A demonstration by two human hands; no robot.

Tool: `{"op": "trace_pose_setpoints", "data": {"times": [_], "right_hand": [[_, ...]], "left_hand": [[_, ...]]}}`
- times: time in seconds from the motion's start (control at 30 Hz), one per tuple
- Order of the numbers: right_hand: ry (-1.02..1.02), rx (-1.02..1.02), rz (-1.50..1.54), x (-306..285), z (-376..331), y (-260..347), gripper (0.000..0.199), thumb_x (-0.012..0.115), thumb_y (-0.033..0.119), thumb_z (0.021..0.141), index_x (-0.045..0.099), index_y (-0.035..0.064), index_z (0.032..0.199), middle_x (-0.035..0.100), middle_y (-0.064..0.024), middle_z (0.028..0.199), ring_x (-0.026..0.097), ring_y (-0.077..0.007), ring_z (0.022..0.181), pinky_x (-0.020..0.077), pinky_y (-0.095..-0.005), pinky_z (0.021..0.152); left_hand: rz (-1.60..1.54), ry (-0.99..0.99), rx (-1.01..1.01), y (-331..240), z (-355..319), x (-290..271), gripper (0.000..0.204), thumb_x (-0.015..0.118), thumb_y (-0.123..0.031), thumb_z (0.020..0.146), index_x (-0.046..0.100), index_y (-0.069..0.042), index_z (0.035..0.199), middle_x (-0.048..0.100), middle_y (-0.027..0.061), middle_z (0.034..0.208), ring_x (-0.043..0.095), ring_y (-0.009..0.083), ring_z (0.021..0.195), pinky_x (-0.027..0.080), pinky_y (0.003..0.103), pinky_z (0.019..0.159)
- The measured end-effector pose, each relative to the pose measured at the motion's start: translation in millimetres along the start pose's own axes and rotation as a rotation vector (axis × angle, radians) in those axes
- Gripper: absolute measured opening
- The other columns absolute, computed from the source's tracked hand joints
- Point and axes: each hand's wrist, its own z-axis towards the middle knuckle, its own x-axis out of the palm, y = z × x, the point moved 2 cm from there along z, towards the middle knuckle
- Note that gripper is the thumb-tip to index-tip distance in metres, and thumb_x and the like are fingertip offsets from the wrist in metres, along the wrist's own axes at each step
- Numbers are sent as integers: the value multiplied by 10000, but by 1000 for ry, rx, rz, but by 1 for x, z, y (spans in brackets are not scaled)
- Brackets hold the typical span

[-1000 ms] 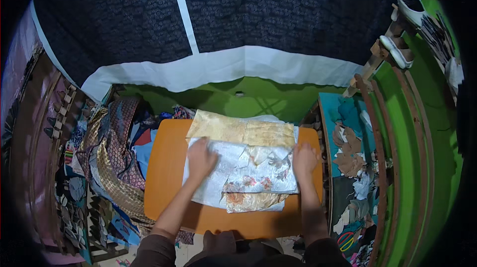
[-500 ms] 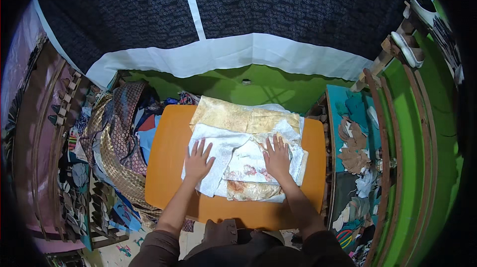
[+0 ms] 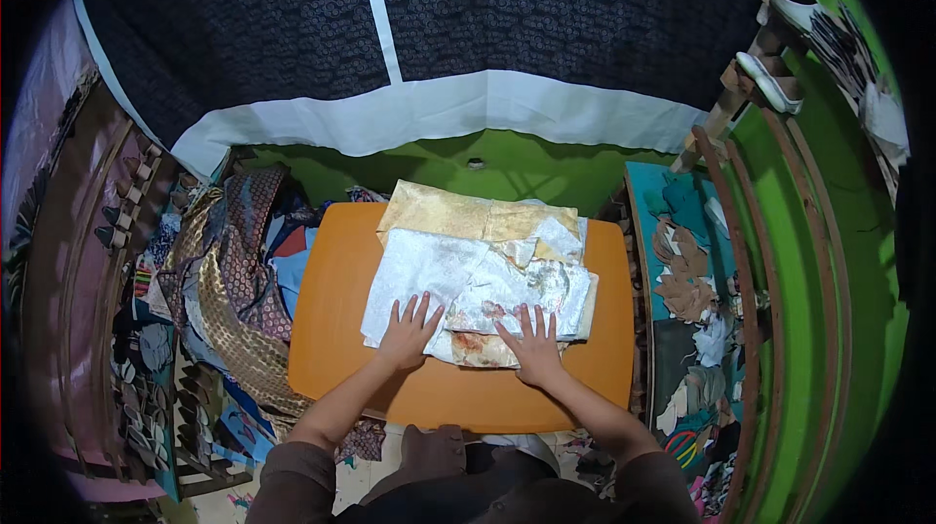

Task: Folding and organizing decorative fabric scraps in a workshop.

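Layered pieces of shiny sheet material lie stacked on an orange table (image 3: 327, 310). A gold-cream sheet (image 3: 439, 209) shows at the far side, and a silvery white sheet (image 3: 419, 271) covers the left of the pile. Over its right part lies a smaller silvery piece with reddish blotches (image 3: 507, 305). My left hand (image 3: 405, 334) rests flat, fingers spread, on the near edge of the white sheet. My right hand (image 3: 534, 349) is spread too, its fingertips on the near part of the blotched piece. Neither hand grips anything.
Heaped patterned fabric (image 3: 234, 280) crowds the table's left side. To the right, a teal shelf (image 3: 643, 232) holds brown and white cut scraps. Wooden rails (image 3: 751, 329) carry a white shoe (image 3: 770, 80). A dark curtain (image 3: 585, 17) with a white hem hangs behind.
Both hands have slid back across the pile toward me, the right one down to its near edge. The silvery white sheet looks flatter and smoother.
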Motion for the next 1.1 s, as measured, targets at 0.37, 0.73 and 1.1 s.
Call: {"op": "trace_pose_setpoints", "data": {"times": [0.37, 0.73, 1.1], "right_hand": [[60, -17, 161, 30, -32, 22, 722, 496, 79, 746, 192, 309, 1359, 228, -241, 1363, 243, -461, 1228, 199, -583, 973], [326, -18, 458, -1, -128, 98, 699, 414, 84, 686, 292, 346, 1322, 267, -212, 1359, 300, -395, 1225, 257, -450, 1001], [539, -50, 589, -106, -135, 109, 304, 498, 169, 615, 574, -43, 819, 578, -106, 671, 502, -187, 594, 410, -311, 561]], "left_hand": [[-37, 111, 36, -15, -37, 6, 716, 549, -129, 707, 224, -85, 1344, 299, 248, 1319, 388, 408, 1152, 414, 498, 831], [-413, 362, 73, -45, -160, -8, 599, 461, -264, 772, 289, -130, 1330, 451, 244, 1205, 549, 356, 950, 435, 389, 813], [-721, 687, 80, -14, -187, -100, 468, 486, -185, 654, 513, -14, 1088, 579, 171, 948, 526, 261, 837, 409, 357, 733]]}}
